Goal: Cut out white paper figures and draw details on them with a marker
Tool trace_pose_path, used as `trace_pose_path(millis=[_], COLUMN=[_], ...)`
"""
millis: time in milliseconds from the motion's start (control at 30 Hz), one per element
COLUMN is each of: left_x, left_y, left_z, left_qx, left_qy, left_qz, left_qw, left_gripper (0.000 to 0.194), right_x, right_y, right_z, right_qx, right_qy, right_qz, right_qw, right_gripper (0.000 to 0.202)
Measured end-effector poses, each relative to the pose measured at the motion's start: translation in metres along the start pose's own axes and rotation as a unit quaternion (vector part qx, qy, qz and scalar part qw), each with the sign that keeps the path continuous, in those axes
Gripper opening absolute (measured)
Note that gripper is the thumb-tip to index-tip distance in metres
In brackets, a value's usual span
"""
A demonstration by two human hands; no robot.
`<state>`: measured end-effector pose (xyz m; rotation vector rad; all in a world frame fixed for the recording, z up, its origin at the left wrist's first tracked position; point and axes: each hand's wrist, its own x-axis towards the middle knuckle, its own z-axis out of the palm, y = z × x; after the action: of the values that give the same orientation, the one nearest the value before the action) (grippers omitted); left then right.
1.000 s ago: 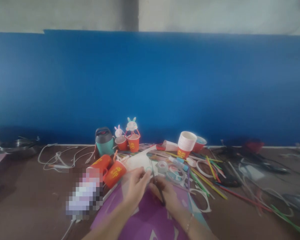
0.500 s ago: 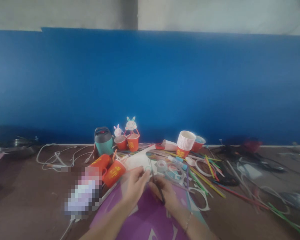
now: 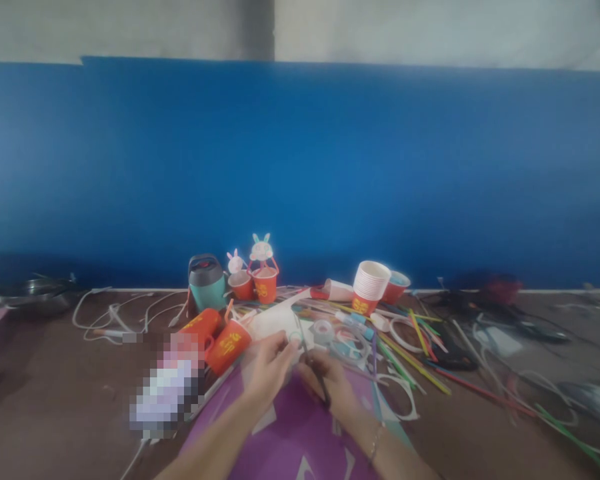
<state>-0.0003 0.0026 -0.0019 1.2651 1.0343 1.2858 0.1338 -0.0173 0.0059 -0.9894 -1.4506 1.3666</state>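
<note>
In the head view my left hand (image 3: 270,365) pinches a small whitish paper piece (image 3: 295,338) between thumb and fingers. My right hand (image 3: 327,383) is closed round dark scissors (image 3: 321,387), whose blades point up beside that piece. Both hands are close together over a purple sheet (image 3: 290,433) with paper scraps on it. Just beyond them lies a larger white sheet (image 3: 275,320). Two red cups (image 3: 229,347) with yellow print lie tipped to the left of my left hand. Tape rolls (image 3: 323,330) are past my right hand.
A teal jar (image 3: 207,285), cups with rabbit figures (image 3: 262,250) and a stack of paper cups (image 3: 373,283) stand behind. Coloured sticks (image 3: 415,363) and cables (image 3: 545,393) spread right. White cables (image 3: 130,317) and a metal bowl (image 3: 35,293) are left.
Both hands keep nearly the same place, with the scissors and paper piece still held. The view has shifted very slightly.
</note>
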Motion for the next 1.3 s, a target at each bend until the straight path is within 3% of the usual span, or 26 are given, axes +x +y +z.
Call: trace_pose_path(millis=[433,800,1300], left_x=[0.003,-0.005,0.003], left_y=[0.005,0.015,0.011], left_z=[-0.003,0.006,-0.004], left_qx=[-0.001,-0.057,-0.001], left_qy=[-0.001,0.004,-0.023], left_qz=[0.006,-0.039,0.010], left_qw=[1.000,0.998,1.000], left_gripper=[0.040,0.035,0.039], right_x=[0.002,0.001,0.002], right_y=[-0.001,0.000,0.004], right_z=[-0.001,-0.001,-0.002], right_qx=[-0.022,-0.021,-0.020], right_qy=[0.004,0.006,-0.006], right_qz=[0.007,-0.012,0.027], right_qw=[1.000,1.000,0.999], right_gripper=[0.049,0.048,0.047])
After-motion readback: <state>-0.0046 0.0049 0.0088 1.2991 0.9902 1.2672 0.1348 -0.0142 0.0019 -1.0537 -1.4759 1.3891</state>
